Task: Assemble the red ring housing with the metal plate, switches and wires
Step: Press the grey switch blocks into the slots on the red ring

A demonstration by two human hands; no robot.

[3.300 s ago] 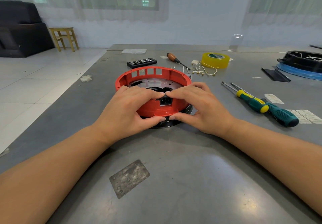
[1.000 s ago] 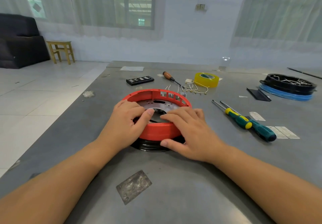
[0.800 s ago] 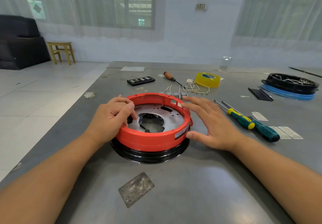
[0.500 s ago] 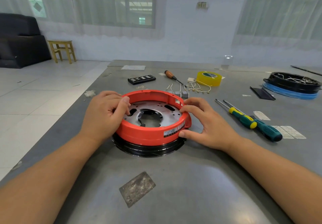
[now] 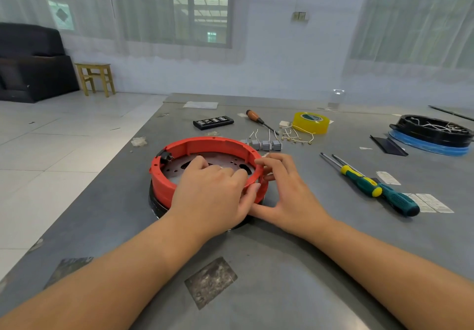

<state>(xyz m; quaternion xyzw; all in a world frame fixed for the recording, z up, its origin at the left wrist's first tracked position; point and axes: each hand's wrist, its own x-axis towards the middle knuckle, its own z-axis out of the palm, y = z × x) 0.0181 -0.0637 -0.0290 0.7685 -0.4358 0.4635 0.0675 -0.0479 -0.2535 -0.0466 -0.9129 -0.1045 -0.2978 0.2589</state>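
The red ring housing [image 5: 164, 183] sits on a black round base [image 5: 155, 205] on the grey table. A perforated metal plate [image 5: 177, 169] lies inside the ring. A black socket [image 5: 165, 156] shows in the ring's left wall. My left hand [image 5: 213, 196] covers the near rim, fingers reaching inside and thumb pressed on the outer right wall. My right hand [image 5: 284, 193] grips the right rim, fingers over its top edge and thumb on the table side. Three small grey switches [image 5: 265, 145] with wire leads lie just behind the ring. Loose white wires [image 5: 298, 134] lie beyond them.
Two green-handled screwdrivers [image 5: 377, 188] lie to the right. Farther back are a yellow tape roll [image 5: 310, 122], an orange-handled screwdriver [image 5: 255, 118] and a black bit case [image 5: 213, 122]. A black and blue housing [image 5: 433, 134] sits at far right. The table's left edge drops to tiled floor.
The ring has been turned on its base: the black socket went from facing me to the left wall. My left hand shifted from the left rim to the near right rim.
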